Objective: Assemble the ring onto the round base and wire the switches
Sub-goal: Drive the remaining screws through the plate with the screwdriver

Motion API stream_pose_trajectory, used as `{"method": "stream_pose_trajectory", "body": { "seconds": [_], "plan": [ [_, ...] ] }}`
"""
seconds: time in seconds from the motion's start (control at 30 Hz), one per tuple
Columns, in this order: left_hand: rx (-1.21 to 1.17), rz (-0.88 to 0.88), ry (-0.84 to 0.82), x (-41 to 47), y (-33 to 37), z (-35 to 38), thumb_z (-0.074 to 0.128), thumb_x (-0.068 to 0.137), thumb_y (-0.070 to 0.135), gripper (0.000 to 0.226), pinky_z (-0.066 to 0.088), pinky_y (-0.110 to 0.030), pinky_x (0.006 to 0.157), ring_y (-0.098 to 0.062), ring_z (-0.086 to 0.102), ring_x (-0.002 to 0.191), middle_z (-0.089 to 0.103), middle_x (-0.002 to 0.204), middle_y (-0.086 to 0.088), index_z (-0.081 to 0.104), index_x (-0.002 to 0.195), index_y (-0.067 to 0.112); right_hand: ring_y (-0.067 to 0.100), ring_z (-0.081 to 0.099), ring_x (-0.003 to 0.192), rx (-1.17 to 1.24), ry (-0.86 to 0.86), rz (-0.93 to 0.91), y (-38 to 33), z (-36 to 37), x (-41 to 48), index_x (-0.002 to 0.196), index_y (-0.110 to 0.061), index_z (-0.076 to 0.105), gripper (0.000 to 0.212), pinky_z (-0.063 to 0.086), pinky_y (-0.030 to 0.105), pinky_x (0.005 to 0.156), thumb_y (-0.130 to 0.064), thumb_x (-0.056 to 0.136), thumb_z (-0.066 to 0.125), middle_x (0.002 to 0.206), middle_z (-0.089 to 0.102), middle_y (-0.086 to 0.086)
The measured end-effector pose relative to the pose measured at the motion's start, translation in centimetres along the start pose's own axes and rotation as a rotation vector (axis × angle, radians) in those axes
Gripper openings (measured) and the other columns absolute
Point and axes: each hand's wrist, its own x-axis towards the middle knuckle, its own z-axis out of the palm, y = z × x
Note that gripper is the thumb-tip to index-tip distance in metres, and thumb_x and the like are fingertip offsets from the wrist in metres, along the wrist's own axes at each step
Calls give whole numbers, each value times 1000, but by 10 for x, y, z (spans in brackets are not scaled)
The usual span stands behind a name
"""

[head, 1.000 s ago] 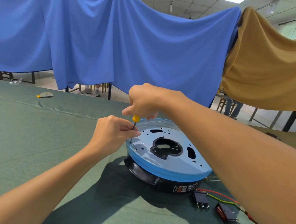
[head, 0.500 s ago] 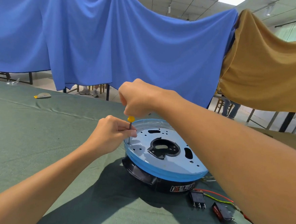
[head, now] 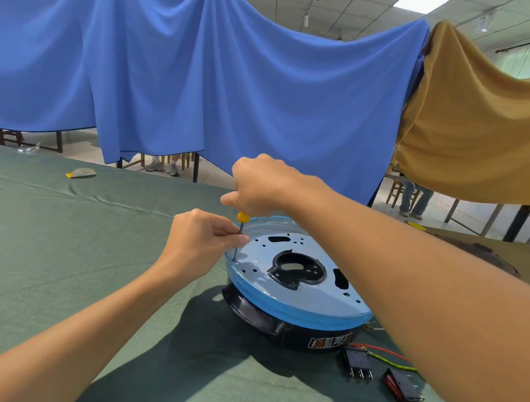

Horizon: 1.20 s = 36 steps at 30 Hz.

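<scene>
A round black base (head: 268, 320) stands on the green table (head: 64, 265), topped by a blue-edged ring plate (head: 297, 309) with holes and a dark centre opening. My right hand (head: 258, 184) grips the yellow handle of a screwdriver (head: 242, 221) held upright, its tip on the plate's left rim. My left hand (head: 201, 243) pinches the screwdriver's metal shaft just above the plate. Two rocker switches, a black switch (head: 357, 362) and a red-faced switch (head: 402, 389), lie on the table in front of the base, near red and yellow-green wires (head: 387, 358).
Blue cloth (head: 234, 82) and tan cloth (head: 482, 131) hang behind the table. A small pale object (head: 82, 173) lies far left on the table. Chairs and people's legs show beyond the cloths. A dark object (head: 486, 251) sits at the right behind my arm.
My right hand has turned a little on the screwdriver handle. The left hand keeps its pinch on the shaft. The camera has shifted slightly.
</scene>
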Motion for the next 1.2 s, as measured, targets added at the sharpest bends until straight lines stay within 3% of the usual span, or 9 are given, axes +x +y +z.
{"method": "stream_pose_trajectory", "body": {
  "seconds": [0.13, 0.27, 0.43, 0.57, 0.67, 0.8, 0.93, 1.1, 1.2],
  "plan": [
    [33, 19, -71, 2, 0, -2, 75, 85, 20, 8, 55, -28, 76, -8, 70, 80, 77, 82, 3, 81, 87, 16, 22, 60, 55, 75, -79, -26, 1, -7, 2, 93, -13, 57, 9, 46, 24, 49, -16, 85, 58, 84, 60, 9],
    [5, 19, -56, -1, 0, -1, 76, 84, 20, 8, 56, -40, 79, -17, 71, 79, 77, 80, 1, 81, 87, 14, 21, 42, 59, 16, 56, 3, 0, 3, -1, 68, -16, 38, 30, 34, 29, 51, -23, 91, 56, 75, 44, 4],
    [37, 24, -76, 1, -2, -2, 73, 86, 20, 9, 54, -29, 76, -12, 70, 81, 77, 83, 3, 81, 89, 16, 18, 58, 62, 100, -54, -50, -3, -5, 1, 97, -16, 54, 12, 41, 23, 48, -19, 86, 58, 86, 53, 3],
    [3, 16, -102, 1, -4, -1, 73, 87, 18, 9, 53, -21, 76, -2, 69, 82, 76, 84, 7, 80, 92, 15, 20, 42, 59, 46, 68, -25, -2, 3, 0, 69, -18, 37, 33, 36, 30, 52, -27, 91, 59, 76, 40, 2],
    [-53, -7, -9, 1, -4, 0, 82, 77, 17, 7, 52, -12, 67, 3, 67, 68, 74, 73, 8, 80, 84, 14, 17, 50, 58, 15, -38, -12, -4, -1, 1, 73, -21, 40, 32, 35, 28, 48, -41, 91, 57, 77, 46, 0],
    [0, 14, -88, 4, -5, -2, 76, 84, 19, 5, 53, -19, 74, -1, 69, 77, 76, 77, 10, 81, 86, 18, 19, 57, 57, 65, -48, -38, -4, -5, 6, 86, -16, 53, 8, 42, 23, 48, -20, 86, 60, 81, 54, 4],
    [-40, 1, -11, 2, -5, -1, 83, 76, 19, 8, 52, -11, 66, 5, 67, 67, 73, 71, 12, 80, 83, 16, 18, 46, 60, 24, 25, 24, -1, 3, 1, 69, -19, 37, 32, 32, 29, 50, -31, 93, 55, 75, 43, 1],
    [-16, 23, -40, 4, -5, -3, 81, 78, 17, 5, 47, -5, 64, 6, 66, 70, 74, 72, 9, 81, 83, 16, 20, 49, 60, 83, -58, -13, 3, -3, 0, 83, -15, 52, 7, 39, 26, 51, -20, 87, 55, 76, 51, 3],
    [-7, 41, -104, 4, -4, -3, 76, 83, 17, 8, 50, -8, 70, 9, 67, 74, 75, 78, 10, 80, 90, 16, 21, 45, 63, 54, 2, 23, 6, 2, -3, 72, -18, 41, 24, 33, 30, 52, -25, 91, 54, 77, 46, 3]
  ]
}}
